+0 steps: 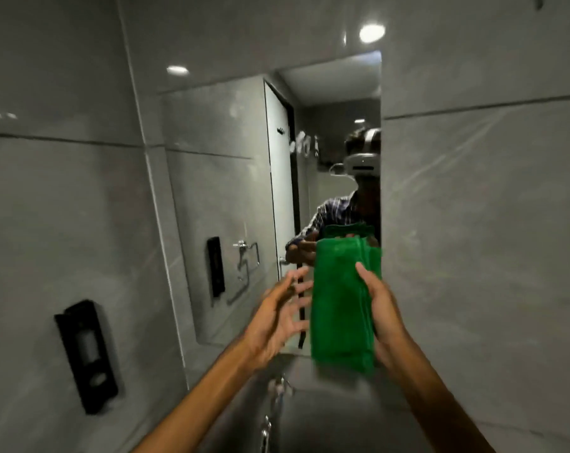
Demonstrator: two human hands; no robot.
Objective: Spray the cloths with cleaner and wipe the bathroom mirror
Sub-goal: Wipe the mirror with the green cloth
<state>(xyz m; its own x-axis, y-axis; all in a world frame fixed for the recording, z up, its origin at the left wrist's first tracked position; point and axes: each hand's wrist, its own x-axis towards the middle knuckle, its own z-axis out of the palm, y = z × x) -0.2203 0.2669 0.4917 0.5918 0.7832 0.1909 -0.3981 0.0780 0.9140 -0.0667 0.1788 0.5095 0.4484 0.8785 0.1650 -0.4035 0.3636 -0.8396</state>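
Note:
A folded green cloth hangs upright in front of the lower right part of the bathroom mirror. My right hand grips the cloth along its right edge, thumb on the front. My left hand is just left of the cloth with its fingers spread, holding nothing; whether the fingertips touch the cloth I cannot tell. White smears show on the glass higher up. No spray bottle is in view.
A black soap dispenser is fixed to the grey tiled wall at the left. A chrome tap and the sink basin lie below my arms. The mirror reflects a door, a towel holder and the person.

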